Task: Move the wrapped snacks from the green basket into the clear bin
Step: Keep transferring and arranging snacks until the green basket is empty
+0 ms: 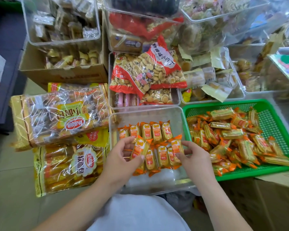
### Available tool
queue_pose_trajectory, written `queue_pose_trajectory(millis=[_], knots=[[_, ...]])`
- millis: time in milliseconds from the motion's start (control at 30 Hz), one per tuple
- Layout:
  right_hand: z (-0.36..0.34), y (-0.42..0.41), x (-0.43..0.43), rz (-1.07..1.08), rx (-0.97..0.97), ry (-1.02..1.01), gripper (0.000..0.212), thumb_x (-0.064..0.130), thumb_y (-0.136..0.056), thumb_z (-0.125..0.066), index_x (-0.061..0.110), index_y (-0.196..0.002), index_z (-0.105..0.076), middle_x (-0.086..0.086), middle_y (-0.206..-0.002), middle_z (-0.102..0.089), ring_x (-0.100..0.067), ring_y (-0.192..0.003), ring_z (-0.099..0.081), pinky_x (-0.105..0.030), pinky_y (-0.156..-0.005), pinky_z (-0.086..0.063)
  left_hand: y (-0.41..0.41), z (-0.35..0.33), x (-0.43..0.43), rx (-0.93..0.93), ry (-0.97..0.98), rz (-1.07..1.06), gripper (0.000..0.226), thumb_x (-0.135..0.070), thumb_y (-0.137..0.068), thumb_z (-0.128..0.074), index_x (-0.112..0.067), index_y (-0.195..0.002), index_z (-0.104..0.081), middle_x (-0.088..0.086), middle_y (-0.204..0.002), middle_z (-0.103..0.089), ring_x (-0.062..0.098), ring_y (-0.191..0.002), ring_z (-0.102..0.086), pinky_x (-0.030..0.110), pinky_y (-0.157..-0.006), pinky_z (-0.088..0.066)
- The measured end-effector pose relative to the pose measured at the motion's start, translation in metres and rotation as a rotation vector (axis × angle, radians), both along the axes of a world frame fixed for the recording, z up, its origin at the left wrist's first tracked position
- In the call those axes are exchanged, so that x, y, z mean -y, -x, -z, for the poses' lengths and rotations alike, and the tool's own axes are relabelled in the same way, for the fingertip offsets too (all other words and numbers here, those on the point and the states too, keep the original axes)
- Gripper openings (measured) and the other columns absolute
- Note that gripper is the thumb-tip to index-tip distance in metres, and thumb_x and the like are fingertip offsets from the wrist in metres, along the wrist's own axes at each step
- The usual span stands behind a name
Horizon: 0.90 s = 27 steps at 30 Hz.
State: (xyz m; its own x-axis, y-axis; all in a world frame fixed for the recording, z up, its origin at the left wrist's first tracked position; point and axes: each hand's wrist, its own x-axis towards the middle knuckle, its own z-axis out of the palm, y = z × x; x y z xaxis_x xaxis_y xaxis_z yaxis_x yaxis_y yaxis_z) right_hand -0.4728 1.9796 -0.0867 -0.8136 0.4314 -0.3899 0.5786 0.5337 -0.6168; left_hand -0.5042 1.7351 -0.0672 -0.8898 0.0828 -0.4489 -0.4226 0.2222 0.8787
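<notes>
Rows building in the clear bin (145,112), a snack in each hand

Both my hands are over the near half of the clear bin. My left hand (123,155) is curled round a wrapped snack (139,147), thumb across its front and fingers behind, and holds it tilted over the left end of the near row (157,158). My right hand (193,155) pinches a second snack (176,146) by its lower part, thumb against fingertips, at the right end of that row. I cannot tell whether this one already rests on its neighbours or hangs just above them. Neither hand is spread; each is closed only as far as one packet needs.

The packets lie label up, side by side. The back row (150,131) holds five and the near row is partly filled. I judge that I grip at the edges and low ends so the printed face stays up and each packet can drop straight into its gap.

The green basket (274,124) sits just beside the bin on my right, which keeps the reach short. The loose heap (232,139) in it is far bigger than what is laid out, so most of the job remains.
</notes>
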Motion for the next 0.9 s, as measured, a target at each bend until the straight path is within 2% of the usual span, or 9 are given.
queue_pose_trajectory(millis=[100, 200, 400, 600, 733, 833, 900], knots=[[0.020, 0.004, 0.002, -0.066, 0.053, -0.098, 0.038, 0.017, -0.094, -0.073, 0.025, -0.131, -0.069, 0.002, -0.091, -0.070, -0.018, -0.087, -0.065, -0.038, -0.080, -0.055, 0.002, 0.002, 0.000, 0.008, -0.018, 0.012, 0.063, -0.012, -0.083, -0.087, -0.037, -0.132, -0.058, -0.009, -0.114, -0.067, 0.009, -0.105, -0.067, 0.020, -0.079, -0.058], [0.042, 0.005, 0.008, -0.079, 0.109, -0.179, 0.040, 0.020, -0.096, -0.069, 0.023, -0.136, -0.066, -0.006, -0.103, -0.073, -0.026, -0.096, -0.068, -0.041, -0.082, -0.056, 0.005, 0.004, 0.002, 0.018, -0.023, 0.035, 0.062, -0.015, -0.084, -0.087, -0.038, -0.134, -0.057, -0.011, -0.114, -0.068, 0.008, -0.106, -0.067, 0.023, -0.081, -0.059], [0.065, 0.003, 0.020, -0.082, 0.163, -0.251, 0.039, 0.015, -0.098, -0.062, 0.020, -0.137, -0.062, -0.011, -0.118, -0.071, -0.035, -0.108, -0.066, -0.047, -0.088, -0.055, 0.013, 0.008, 0.009, 0.045, -0.012, 0.073, 0.061, -0.018, -0.085, -0.086, -0.041, -0.134, -0.056, -0.014, -0.116, -0.067, 0.006, -0.109, -0.066, 0.025, -0.085, -0.059], [0.070, 0.007, 0.027, -0.030, 0.164, -0.261, 0.034, 0.015, -0.102, -0.056, 0.016, -0.135, -0.063, -0.011, -0.117, -0.070, -0.035, -0.105, -0.066, -0.047, -0.087, -0.056, 0.019, 0.008, 0.013, 0.044, 0.010, 0.135, 0.061, -0.018, -0.086, -0.085, -0.041, -0.134, -0.056, -0.018, -0.116, -0.065, 0.003, -0.108, -0.064, 0.019, -0.081, -0.056], [0.069, 0.003, 0.027, -0.047, 0.198, -0.228, 0.026, 0.013, -0.102, -0.055, 0.009, -0.126, -0.065, -0.012, -0.115, -0.069, -0.034, -0.103, -0.065, -0.048, -0.087, -0.056, 0.020, 0.007, 0.013, 0.046, 0.023, 0.151, 0.061, -0.020, -0.086, -0.085, -0.041, -0.136, -0.056, -0.018, -0.117, -0.065, 0.002, -0.110, -0.063, 0.018, -0.082, -0.055], [0.065, -0.001, 0.028, -0.127, 0.103, -0.255, 0.025, 0.013, -0.103, -0.054, 0.008, -0.124, -0.066, -0.009, -0.118, -0.066, -0.032, -0.104, -0.064, -0.045, -0.085, -0.056, 0.019, 0.006, 0.014, 0.039, 0.026, 0.145, 0.061, -0.021, -0.086, -0.085, -0.042, -0.135, -0.056, -0.019, -0.118, -0.065, 0.003, -0.111, -0.064, 0.019, -0.083, -0.056], [0.067, -0.004, 0.026, -0.252, 0.018, -0.272, 0.030, 0.013, -0.101, -0.054, 0.010, -0.129, -0.066, -0.006, -0.122, -0.068, -0.030, -0.112, -0.063, -0.044, -0.090, -0.056, 0.018, 0.007, 0.015, 0.035, 0.036, 0.130, 0.061, -0.020, -0.085, -0.086, -0.043, -0.134, -0.057, -0.019, -0.119, -0.066, 0.004, -0.111, -0.064, 0.021, -0.084, -0.056]])
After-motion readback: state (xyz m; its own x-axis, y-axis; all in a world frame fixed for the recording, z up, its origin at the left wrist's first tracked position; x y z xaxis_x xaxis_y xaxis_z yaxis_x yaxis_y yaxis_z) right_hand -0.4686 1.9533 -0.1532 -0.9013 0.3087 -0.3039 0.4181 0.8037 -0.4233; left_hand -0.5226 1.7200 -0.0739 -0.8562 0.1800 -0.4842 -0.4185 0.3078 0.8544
